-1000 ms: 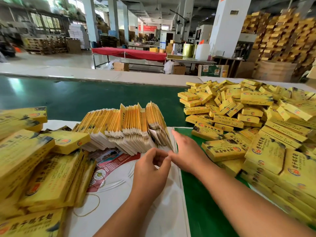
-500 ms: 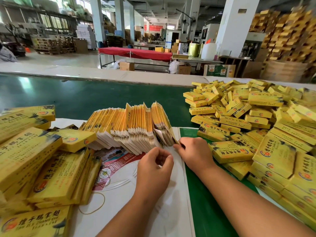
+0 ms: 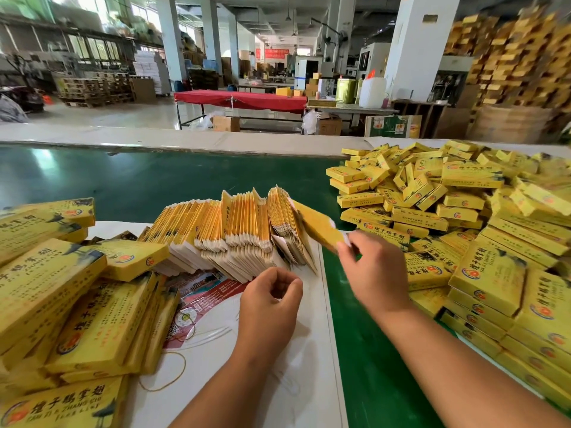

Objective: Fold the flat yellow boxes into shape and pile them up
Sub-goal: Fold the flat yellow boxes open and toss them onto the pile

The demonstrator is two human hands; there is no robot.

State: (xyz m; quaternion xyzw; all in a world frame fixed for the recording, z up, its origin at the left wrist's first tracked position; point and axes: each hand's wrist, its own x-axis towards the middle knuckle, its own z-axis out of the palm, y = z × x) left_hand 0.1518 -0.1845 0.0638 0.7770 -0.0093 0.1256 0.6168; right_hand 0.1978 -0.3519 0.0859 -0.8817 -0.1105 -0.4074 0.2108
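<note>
A row of flat yellow boxes (image 3: 234, 230) stands on edge on a white sheet (image 3: 278, 366) in the middle. My right hand (image 3: 370, 273) pinches one flat yellow box (image 3: 318, 227) by its lower end, lifted off the right end of the row and tilted. Just in front of the row, my left hand (image 3: 272, 307) hovers over the sheet, its fingers curled and holding nothing. A big pile of folded yellow boxes (image 3: 463, 217) fills the right side of the green table (image 3: 154, 180).
Stacks of larger yellow packs (image 3: 77, 304) crowd the left side. A rubber band (image 3: 163, 378) lies on the sheet near them. Beyond the table stand a red-covered table (image 3: 241, 100), pillars and stacked cartons.
My right hand has taken hold of one flat box at the row's right end and pulled it up and to the right. The left hand has stayed almost in place.
</note>
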